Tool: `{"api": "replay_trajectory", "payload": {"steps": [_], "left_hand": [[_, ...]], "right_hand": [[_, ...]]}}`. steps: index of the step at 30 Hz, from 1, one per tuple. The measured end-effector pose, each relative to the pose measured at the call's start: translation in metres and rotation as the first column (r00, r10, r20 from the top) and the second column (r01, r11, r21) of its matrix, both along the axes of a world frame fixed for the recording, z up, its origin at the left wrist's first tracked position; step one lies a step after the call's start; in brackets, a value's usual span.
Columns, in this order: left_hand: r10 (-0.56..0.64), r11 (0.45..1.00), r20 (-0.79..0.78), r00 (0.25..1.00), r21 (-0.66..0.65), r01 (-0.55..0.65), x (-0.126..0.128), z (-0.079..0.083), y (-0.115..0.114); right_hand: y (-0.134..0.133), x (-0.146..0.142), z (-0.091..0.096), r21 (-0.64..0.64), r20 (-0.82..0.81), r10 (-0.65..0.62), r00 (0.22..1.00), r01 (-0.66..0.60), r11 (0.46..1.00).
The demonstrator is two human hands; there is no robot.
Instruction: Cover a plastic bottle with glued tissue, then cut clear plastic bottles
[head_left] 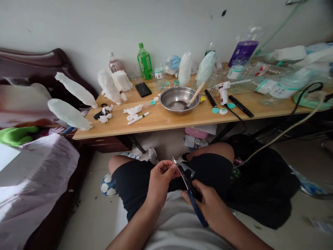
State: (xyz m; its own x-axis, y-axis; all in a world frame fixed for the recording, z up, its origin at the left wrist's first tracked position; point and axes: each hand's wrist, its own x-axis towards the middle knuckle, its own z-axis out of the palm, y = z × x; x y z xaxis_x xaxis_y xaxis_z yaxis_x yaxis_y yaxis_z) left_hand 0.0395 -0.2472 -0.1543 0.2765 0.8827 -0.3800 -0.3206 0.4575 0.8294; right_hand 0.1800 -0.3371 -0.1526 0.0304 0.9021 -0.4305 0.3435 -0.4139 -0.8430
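Note:
I sit with my knees under a wooden table (pixel 166 121). My right hand (pixel 208 205) is closed round the blue handles of a pair of scissors (pixel 187 180), blades pointing up and away. My left hand (pixel 160 182) pinches something small at the blades' tip, over my lap; I cannot make out what it is. Both hands are close together above my black shorts.
On the table: a steel bowl (pixel 179 100) with a brush, a green bottle (pixel 144 62), a black phone (pixel 143 89), a glue gun (pixel 223 93), a white marker (pixel 138 118), caps, and several paper-wrapped bottles (pixel 108 86). Cables hang at right. A bed (pixel 31 166) lies left.

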Motion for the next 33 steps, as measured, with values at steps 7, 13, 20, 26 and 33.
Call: {"api": "replay_trajectory", "payload": {"steps": [7, 13, 20, 26, 33], "left_hand": [[0.042, 0.996, -0.051, 0.998, 0.083, -0.037, 0.001, -0.002, -0.004], [0.111, 0.983, -0.124, 0.986, 0.163, -0.090, 0.004, -0.003, -0.009], [0.139, 0.976, -0.247, 0.959, 0.198, -0.090, 0.004, -0.003, -0.010], [0.141, 0.961, -0.302, 0.943, 0.269, -0.057, 0.003, 0.000, -0.010], [0.058, 0.969, -0.306, 0.950, 0.246, 0.020, 0.006, 0.003, -0.009]], "right_hand": [[0.001, -0.005, -0.011, 0.015, -0.011, -0.031, 0.999, 0.031, 0.999], [0.001, -0.012, -0.015, 0.004, -0.103, -0.054, 0.993, 0.055, 0.998], [0.000, -0.015, -0.015, 0.007, -0.159, -0.072, 0.985, 0.074, 0.997], [0.003, -0.015, -0.008, 0.016, -0.094, -0.069, 0.993, 0.070, 0.997], [0.006, -0.016, -0.008, 0.034, 0.039, -0.063, 0.997, 0.061, 0.998]]}}
